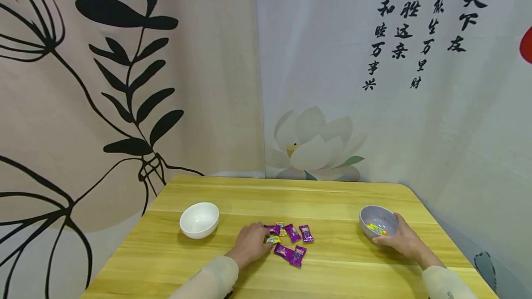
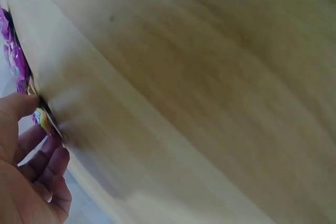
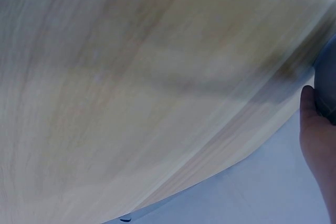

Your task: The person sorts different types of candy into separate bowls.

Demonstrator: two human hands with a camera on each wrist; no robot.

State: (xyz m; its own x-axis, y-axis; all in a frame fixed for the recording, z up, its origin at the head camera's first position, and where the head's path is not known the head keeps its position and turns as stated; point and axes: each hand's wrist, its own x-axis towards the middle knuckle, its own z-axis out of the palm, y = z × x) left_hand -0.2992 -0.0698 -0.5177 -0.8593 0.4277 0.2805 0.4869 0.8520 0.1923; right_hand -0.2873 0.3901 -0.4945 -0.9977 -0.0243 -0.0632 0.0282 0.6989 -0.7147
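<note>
In the head view, my left hand (image 1: 251,242) is at the left side of a cluster of wrapped candies. Its thumb and fingers pinch a yellow-wrapped candy (image 1: 273,240), which shows between them in the left wrist view too. Beside it lie another yellow candy (image 1: 282,230) and several purple-wrapped candies (image 1: 293,233). My right hand (image 1: 402,242) grips a light purple bowl (image 1: 377,213) on the right, thumb at the near side and fingers round the far side. Yellow candy (image 1: 376,229) lies inside that bowl. The right wrist view catches only the bowl's edge and the thumb.
A white bowl (image 1: 199,220) stands on the wooden table (image 1: 332,271), left of the candies. Behind the table's far edge hang printed cloths (image 1: 216,82) with plants and writing.
</note>
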